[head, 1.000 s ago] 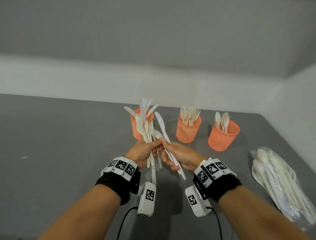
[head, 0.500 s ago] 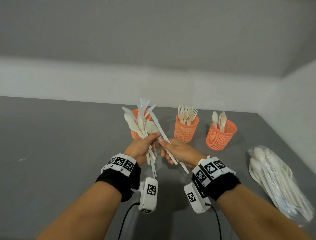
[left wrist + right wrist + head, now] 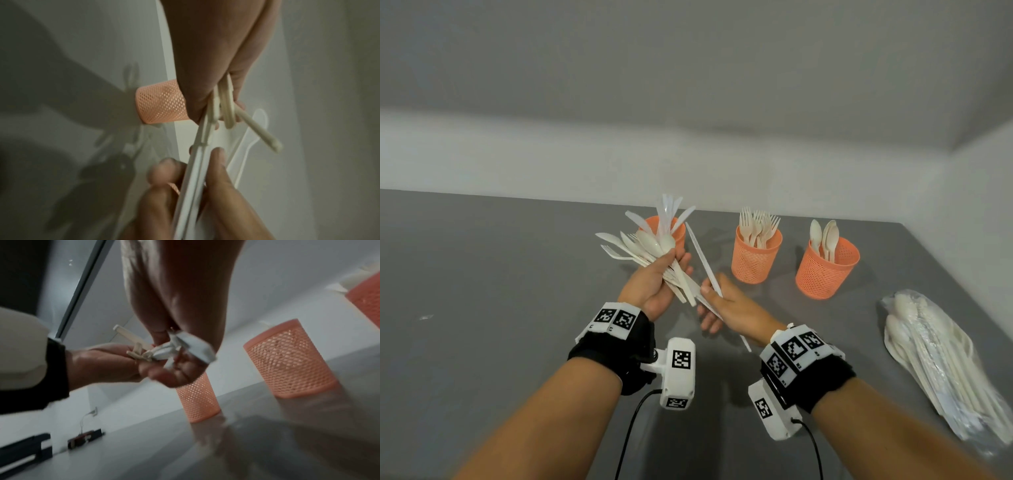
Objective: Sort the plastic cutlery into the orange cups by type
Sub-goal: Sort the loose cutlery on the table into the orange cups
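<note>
My left hand [image 3: 654, 284] grips a fanned bunch of mixed white plastic cutlery [image 3: 643, 246], held above the table just in front of the left orange cup [image 3: 678, 234]. That cup holds several clear knives. My right hand [image 3: 726, 305] pinches one white knife [image 3: 702, 260], tilted up and left, close beside the bunch. The middle orange cup [image 3: 755, 260] holds forks and the right orange cup [image 3: 825, 270] holds spoons. In the left wrist view the cutlery handles [image 3: 224, 113] stick out under my left hand, and my right hand's fingers [image 3: 218, 170] hold the knife [image 3: 193, 175].
A clear plastic bag of white cutlery [image 3: 941, 363] lies on the grey table [image 3: 482, 308] at the right, close to the side wall. The back wall runs just behind the cups. Wrist camera units and cables hang below both wrists.
The bunch in my left hand has tipped over to the left. My right hand has drawn one knife out of it and moved slightly right and down, apart from the bunch.
</note>
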A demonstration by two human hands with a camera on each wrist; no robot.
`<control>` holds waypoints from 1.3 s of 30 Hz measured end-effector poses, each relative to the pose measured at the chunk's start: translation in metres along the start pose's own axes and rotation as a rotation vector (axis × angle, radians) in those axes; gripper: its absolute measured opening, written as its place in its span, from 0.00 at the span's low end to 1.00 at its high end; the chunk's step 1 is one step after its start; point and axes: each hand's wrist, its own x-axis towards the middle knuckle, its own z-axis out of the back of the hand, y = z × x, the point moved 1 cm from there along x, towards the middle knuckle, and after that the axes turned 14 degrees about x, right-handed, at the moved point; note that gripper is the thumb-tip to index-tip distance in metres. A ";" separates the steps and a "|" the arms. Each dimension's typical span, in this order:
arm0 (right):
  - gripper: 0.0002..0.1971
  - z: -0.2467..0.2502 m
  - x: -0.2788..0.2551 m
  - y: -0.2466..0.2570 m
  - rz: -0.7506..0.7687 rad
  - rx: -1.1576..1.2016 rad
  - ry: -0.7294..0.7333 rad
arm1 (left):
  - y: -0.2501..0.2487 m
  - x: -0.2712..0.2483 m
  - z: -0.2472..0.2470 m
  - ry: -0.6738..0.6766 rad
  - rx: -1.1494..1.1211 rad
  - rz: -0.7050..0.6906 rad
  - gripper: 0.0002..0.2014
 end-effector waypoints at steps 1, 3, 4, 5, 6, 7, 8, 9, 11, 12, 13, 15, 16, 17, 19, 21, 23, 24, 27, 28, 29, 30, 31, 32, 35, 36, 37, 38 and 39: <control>0.08 -0.002 0.000 0.001 -0.018 0.065 0.021 | 0.000 0.001 0.002 0.003 0.000 -0.007 0.07; 0.07 -0.002 -0.001 0.002 -0.051 0.208 0.063 | -0.004 -0.001 0.004 0.005 -0.029 -0.032 0.08; 0.06 0.001 -0.001 0.003 -0.069 0.255 0.077 | -0.007 -0.003 0.006 0.007 -0.050 -0.045 0.09; 0.06 0.003 -0.002 0.003 -0.082 0.269 0.081 | -0.012 -0.004 0.009 0.008 -0.068 -0.058 0.09; 0.07 0.007 -0.003 0.001 -0.093 0.256 0.078 | -0.016 -0.005 0.012 0.003 -0.092 -0.070 0.11; 0.08 0.012 -0.004 -0.001 -0.105 0.231 0.074 | -0.021 -0.004 0.016 -0.011 -0.116 -0.078 0.12; 0.10 0.016 -0.005 -0.003 -0.121 0.202 0.070 | -0.025 -0.002 0.020 -0.029 -0.145 -0.087 0.12; 0.12 0.018 -0.004 -0.006 -0.141 0.177 0.071 | -0.028 0.000 0.024 -0.054 -0.167 -0.094 0.12; 0.17 0.018 -0.001 -0.011 -0.165 0.152 0.095 | -0.028 0.002 0.028 -0.080 -0.152 -0.106 0.11; 0.18 0.014 0.001 -0.012 -0.170 0.155 0.117 | -0.026 0.001 0.026 -0.064 -0.124 -0.104 0.11; 0.16 0.008 0.003 -0.011 -0.170 0.166 0.147 | -0.023 0.000 0.022 -0.032 -0.082 -0.101 0.12; 0.10 -0.003 0.007 -0.007 -0.169 0.203 0.212 | -0.016 -0.002 0.014 0.032 0.024 -0.112 0.14; 0.08 -0.006 0.008 -0.005 -0.172 0.218 0.243 | -0.014 -0.002 0.013 0.043 0.073 -0.126 0.14; 0.08 -0.006 0.009 -0.003 -0.175 0.219 0.270 | -0.015 -0.003 0.012 0.043 0.114 -0.144 0.14; 0.11 0.002 0.009 -0.006 -0.192 0.183 0.288 | -0.022 -0.002 0.019 0.006 0.137 -0.205 0.14; 0.14 0.014 0.009 -0.014 -0.221 0.146 0.237 | -0.033 -0.002 0.031 -0.066 0.108 -0.257 0.13; 0.12 0.025 0.014 -0.017 -0.250 0.171 0.133 | -0.040 -0.004 0.042 -0.107 0.115 -0.273 0.11; 0.10 0.028 0.020 -0.014 -0.244 0.233 0.070 | -0.041 -0.006 0.045 -0.106 0.150 -0.276 0.11; 0.05 0.032 0.049 0.020 -0.069 0.458 -0.115 | -0.036 -0.011 0.046 -0.034 0.315 -0.245 0.11; 0.07 0.031 0.061 0.035 0.032 0.489 -0.159 | -0.033 -0.011 0.047 -0.008 0.363 -0.229 0.11; 0.07 0.029 0.073 0.050 0.142 0.491 -0.189 | -0.031 -0.012 0.047 0.022 0.399 -0.216 0.10; 0.08 0.026 0.085 0.064 0.247 0.471 -0.209 | -0.029 -0.012 0.048 0.053 0.421 -0.207 0.10; 0.08 0.023 0.095 0.075 0.341 0.447 -0.221 | -0.028 -0.011 0.049 0.078 0.429 -0.196 0.09; 0.08 0.018 0.106 0.084 0.415 0.436 -0.237 | -0.027 -0.011 0.049 0.098 0.426 -0.182 0.09; 0.08 0.004 0.131 0.095 0.546 0.407 -0.332 | -0.027 -0.012 0.052 0.133 0.426 -0.143 0.08; 0.08 0.000 0.139 0.094 0.551 0.390 -0.356 | -0.027 -0.012 0.054 0.137 0.428 -0.129 0.08; 0.07 -0.005 0.147 0.090 0.536 0.377 -0.363 | -0.028 -0.012 0.056 0.141 0.436 -0.114 0.08; 0.07 -0.009 0.155 0.083 0.496 0.353 -0.357 | -0.029 -0.012 0.058 0.147 0.448 -0.102 0.07; 0.06 -0.013 0.162 0.076 0.445 0.314 -0.346 | -0.030 -0.012 0.060 0.153 0.465 -0.094 0.07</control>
